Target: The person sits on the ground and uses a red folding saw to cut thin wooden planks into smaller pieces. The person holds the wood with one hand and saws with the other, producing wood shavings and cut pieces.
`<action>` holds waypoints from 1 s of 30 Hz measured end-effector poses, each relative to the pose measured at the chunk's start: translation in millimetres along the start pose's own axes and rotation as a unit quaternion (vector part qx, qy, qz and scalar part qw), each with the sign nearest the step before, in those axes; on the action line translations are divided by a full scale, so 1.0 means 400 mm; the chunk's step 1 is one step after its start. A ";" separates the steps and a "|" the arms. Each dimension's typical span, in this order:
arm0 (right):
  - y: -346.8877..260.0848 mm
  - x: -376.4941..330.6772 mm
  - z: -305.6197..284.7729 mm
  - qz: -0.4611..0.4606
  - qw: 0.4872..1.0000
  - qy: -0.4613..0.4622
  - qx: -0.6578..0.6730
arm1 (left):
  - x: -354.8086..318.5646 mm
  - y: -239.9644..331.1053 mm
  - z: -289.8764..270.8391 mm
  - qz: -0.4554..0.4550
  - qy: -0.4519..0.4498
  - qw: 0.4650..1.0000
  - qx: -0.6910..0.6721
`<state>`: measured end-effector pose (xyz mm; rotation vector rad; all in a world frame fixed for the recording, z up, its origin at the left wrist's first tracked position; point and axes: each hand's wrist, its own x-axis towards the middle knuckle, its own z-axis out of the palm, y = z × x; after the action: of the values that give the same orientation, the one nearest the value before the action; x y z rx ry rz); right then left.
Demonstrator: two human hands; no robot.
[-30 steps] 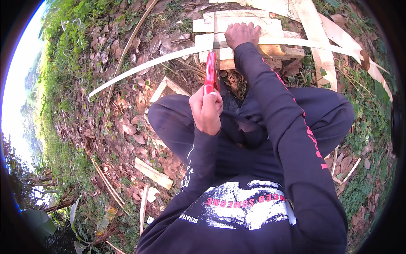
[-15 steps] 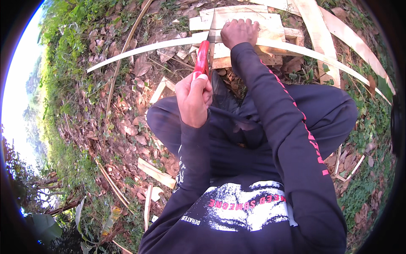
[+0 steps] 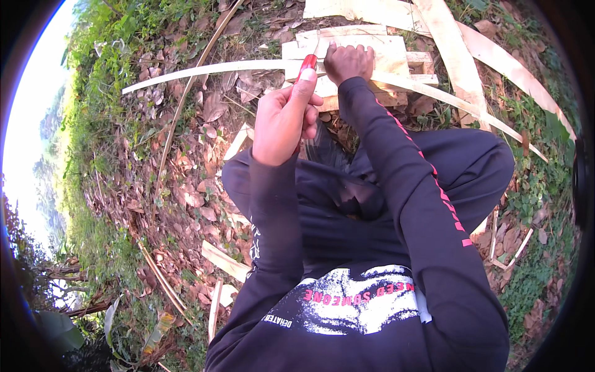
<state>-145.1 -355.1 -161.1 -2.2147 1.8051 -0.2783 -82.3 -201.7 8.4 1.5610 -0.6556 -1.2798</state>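
My left hand (image 3: 282, 124) is closed around the red handle (image 3: 308, 64) of a hand saw, thumb laid along its top. Only a thin sliver of the blade (image 3: 318, 44) shows beyond the handle, close by my right hand. A long, pale wooden strip (image 3: 211, 68) lies crosswise over a low stack of boards (image 3: 387, 46). My right hand (image 3: 349, 63) presses down on the strip with its fingers curled, holding it against the stack. Whether the blade touches the strip cannot be made out.
Wide, pale planks (image 3: 455, 59) lie beyond and right of the stack. A thin brown stick (image 3: 180, 115) crosses the leafy ground at left. Wood offcuts (image 3: 224, 260) lie beside my folded legs (image 3: 446, 161). Green plants (image 3: 102, 93) border the left side.
My left hand has risen toward me with the saw, and less of the blade shows. My right hand stays on the strip, whose right end has shifted slightly.
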 end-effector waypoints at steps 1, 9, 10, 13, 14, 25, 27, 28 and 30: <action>0.001 0.001 0.001 0.000 1.000 0.019 0.008 | 0.004 0.008 0.001 0.000 0.001 1.000 0.000; 0.046 -0.016 0.008 -0.157 0.979 0.113 0.067 | -0.024 -0.068 -0.032 0.016 -0.010 0.988 -0.150; 0.062 -0.025 0.007 -0.209 0.965 0.148 0.065 | -0.029 -0.089 -0.034 0.021 -0.008 0.985 -0.170; 0.102 -0.059 -0.035 -0.309 0.926 0.178 0.122 | -0.039 -0.151 -0.041 0.042 -0.008 0.976 -0.212; 0.118 -0.064 -0.033 -0.336 0.922 0.148 0.126 | -0.042 -0.151 -0.038 0.053 -0.011 0.972 -0.228; 0.132 -0.039 -0.038 -0.340 0.933 0.053 0.106 | -0.040 0.143 -0.043 0.215 0.014 0.976 -0.031; 0.135 -0.021 -0.038 -0.343 0.933 0.053 0.098 | -0.063 0.168 -0.049 0.277 0.017 0.958 -0.069; 0.135 -0.013 -0.037 -0.343 0.933 0.046 0.101 | -0.079 0.160 -0.050 0.312 0.018 0.946 -0.090; 0.133 -0.012 -0.034 -0.343 0.933 0.029 0.109 | -0.109 0.121 -0.060 0.377 0.031 0.921 -0.092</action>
<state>-199.8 -361.4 -165.6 -2.6003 0.8937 -0.6453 -64.7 -174.0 69.6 1.0207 -0.9457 -0.6781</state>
